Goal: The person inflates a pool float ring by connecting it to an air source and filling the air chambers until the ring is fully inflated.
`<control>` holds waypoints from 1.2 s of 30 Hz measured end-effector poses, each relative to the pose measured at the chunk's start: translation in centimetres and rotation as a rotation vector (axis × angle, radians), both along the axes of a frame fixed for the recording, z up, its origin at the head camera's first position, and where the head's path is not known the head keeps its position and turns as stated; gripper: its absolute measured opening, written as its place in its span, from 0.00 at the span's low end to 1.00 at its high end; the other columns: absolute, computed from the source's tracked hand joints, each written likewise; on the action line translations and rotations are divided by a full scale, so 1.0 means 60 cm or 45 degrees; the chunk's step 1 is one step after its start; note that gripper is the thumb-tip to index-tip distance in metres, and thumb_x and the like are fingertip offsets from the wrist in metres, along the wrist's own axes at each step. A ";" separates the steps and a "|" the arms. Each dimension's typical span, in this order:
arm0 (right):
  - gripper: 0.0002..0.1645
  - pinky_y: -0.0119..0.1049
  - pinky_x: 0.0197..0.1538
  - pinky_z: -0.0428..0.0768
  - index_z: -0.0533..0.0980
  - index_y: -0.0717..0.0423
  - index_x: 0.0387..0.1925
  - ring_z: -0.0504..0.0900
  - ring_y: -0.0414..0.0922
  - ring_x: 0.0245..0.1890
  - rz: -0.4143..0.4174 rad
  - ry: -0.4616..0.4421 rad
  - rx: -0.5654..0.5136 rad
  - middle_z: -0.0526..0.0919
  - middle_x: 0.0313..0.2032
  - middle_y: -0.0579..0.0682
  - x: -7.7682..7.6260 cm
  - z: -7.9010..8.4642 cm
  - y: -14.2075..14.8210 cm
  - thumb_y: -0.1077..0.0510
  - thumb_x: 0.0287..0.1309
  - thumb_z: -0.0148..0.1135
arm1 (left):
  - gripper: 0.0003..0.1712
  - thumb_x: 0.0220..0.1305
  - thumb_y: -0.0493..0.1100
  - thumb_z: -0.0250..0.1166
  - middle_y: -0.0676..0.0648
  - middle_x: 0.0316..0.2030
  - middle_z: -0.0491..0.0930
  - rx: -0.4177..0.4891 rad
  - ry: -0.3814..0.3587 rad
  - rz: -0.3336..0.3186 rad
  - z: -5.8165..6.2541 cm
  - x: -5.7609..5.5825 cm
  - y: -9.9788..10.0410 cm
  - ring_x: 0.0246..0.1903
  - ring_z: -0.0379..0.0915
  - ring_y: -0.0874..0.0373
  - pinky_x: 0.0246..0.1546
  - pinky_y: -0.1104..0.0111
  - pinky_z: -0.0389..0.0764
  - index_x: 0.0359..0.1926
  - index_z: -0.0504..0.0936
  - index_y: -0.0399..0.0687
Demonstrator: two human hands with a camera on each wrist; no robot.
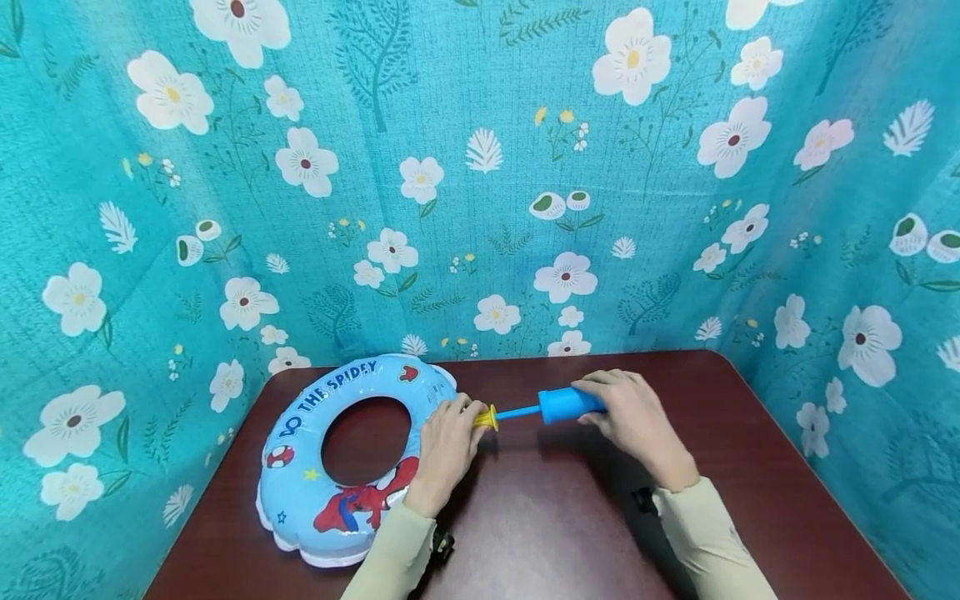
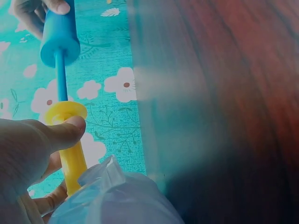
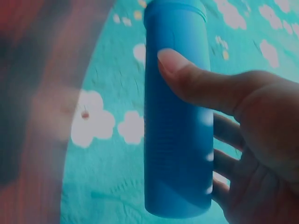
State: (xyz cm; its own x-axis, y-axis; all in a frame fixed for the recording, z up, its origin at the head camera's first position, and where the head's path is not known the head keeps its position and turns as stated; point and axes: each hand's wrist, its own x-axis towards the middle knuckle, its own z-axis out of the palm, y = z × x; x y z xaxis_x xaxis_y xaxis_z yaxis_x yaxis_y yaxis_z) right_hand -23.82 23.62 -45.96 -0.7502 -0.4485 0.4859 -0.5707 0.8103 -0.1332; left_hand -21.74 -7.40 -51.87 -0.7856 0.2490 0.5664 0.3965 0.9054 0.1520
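Observation:
A hand pump lies level between both hands, above the dark table. My right hand [image 1: 626,417] grips its blue barrel [image 3: 177,140], thumb along one side and fingers round the other. The thin blue rod [image 1: 519,412] stands out of the barrel toward the left. At the rod's left end is a yellow flanged piece [image 2: 72,163], which my left hand [image 1: 448,442] holds with the thumb just below the flange. Right beside the left hand, a light blue inflated swim ring [image 1: 300,492] with cartoon prints and lettering lies on the table; the hand overlaps its right edge in the head view.
The dark red-brown table [image 1: 525,517] reaches back to a turquoise flowered curtain [image 1: 480,208], which also hangs along both sides. Clear crumpled plastic of the ring [image 2: 121,196] shows close under the left hand. A small dark device [image 1: 442,546] sits at the left wrist.

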 end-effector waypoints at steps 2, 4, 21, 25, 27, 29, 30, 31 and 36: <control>0.35 0.60 0.63 0.77 0.87 0.54 0.57 0.85 0.57 0.55 -0.021 -0.039 -0.007 0.90 0.54 0.55 0.000 0.009 0.021 0.55 0.45 0.89 | 0.12 0.67 0.51 0.77 0.54 0.37 0.78 -0.003 0.007 0.000 0.000 -0.001 0.000 0.32 0.74 0.56 0.27 0.66 0.78 0.48 0.87 0.58; 0.35 0.61 0.64 0.76 0.87 0.53 0.58 0.85 0.58 0.56 -0.035 -0.081 -0.007 0.89 0.55 0.55 0.002 0.017 0.036 0.55 0.45 0.89 | 0.11 0.67 0.51 0.77 0.53 0.37 0.78 -0.006 0.018 -0.003 0.000 -0.001 0.000 0.31 0.74 0.55 0.27 0.66 0.77 0.47 0.87 0.58; 0.33 0.58 0.60 0.77 0.86 0.53 0.59 0.85 0.56 0.54 0.018 0.018 0.062 0.90 0.55 0.53 0.013 -0.021 -0.048 0.52 0.51 0.86 | 0.13 0.64 0.48 0.80 0.53 0.39 0.81 -0.017 0.076 0.003 -0.004 0.001 0.006 0.33 0.77 0.52 0.29 0.62 0.81 0.47 0.88 0.57; 0.33 0.59 0.59 0.79 0.86 0.51 0.61 0.84 0.55 0.55 0.004 0.052 0.088 0.89 0.56 0.53 0.024 -0.039 -0.086 0.50 0.54 0.84 | 0.13 0.63 0.47 0.80 0.53 0.40 0.82 -0.006 0.085 0.000 -0.005 0.003 0.007 0.34 0.76 0.52 0.30 0.61 0.81 0.47 0.88 0.57; 0.33 0.59 0.59 0.79 0.85 0.50 0.61 0.84 0.56 0.55 -0.004 0.076 0.095 0.89 0.56 0.53 0.029 -0.046 -0.101 0.49 0.54 0.84 | 0.13 0.64 0.46 0.80 0.54 0.40 0.82 -0.004 0.084 -0.002 -0.005 0.003 0.007 0.35 0.76 0.52 0.30 0.61 0.81 0.47 0.88 0.57; 0.33 0.59 0.59 0.79 0.85 0.49 0.62 0.84 0.56 0.55 -0.012 0.098 0.098 0.88 0.56 0.53 0.031 -0.052 -0.112 0.49 0.54 0.84 | 0.13 0.64 0.46 0.80 0.54 0.41 0.82 -0.003 0.077 -0.003 -0.005 0.003 0.006 0.35 0.76 0.52 0.31 0.61 0.82 0.47 0.88 0.57; 0.33 0.59 0.60 0.79 0.85 0.49 0.62 0.83 0.56 0.56 -0.016 0.101 0.102 0.88 0.57 0.52 0.032 -0.054 -0.116 0.49 0.55 0.84 | 0.13 0.64 0.46 0.79 0.53 0.41 0.82 0.001 0.068 -0.005 -0.005 0.003 0.006 0.36 0.76 0.52 0.31 0.61 0.82 0.48 0.88 0.57; 0.33 0.58 0.60 0.78 0.85 0.48 0.62 0.83 0.55 0.56 -0.018 0.104 0.104 0.88 0.57 0.52 0.032 -0.054 -0.119 0.49 0.55 0.84 | 0.13 0.64 0.46 0.79 0.53 0.41 0.82 0.006 0.059 -0.005 -0.005 0.002 0.005 0.36 0.77 0.52 0.31 0.61 0.82 0.48 0.88 0.57; 0.32 0.57 0.59 0.79 0.85 0.48 0.62 0.84 0.55 0.55 0.014 0.075 0.092 0.89 0.56 0.51 0.023 -0.045 -0.098 0.48 0.56 0.83 | 0.12 0.67 0.47 0.77 0.53 0.42 0.83 0.037 0.019 -0.012 -0.004 -0.001 0.001 0.36 0.77 0.52 0.30 0.60 0.83 0.49 0.88 0.57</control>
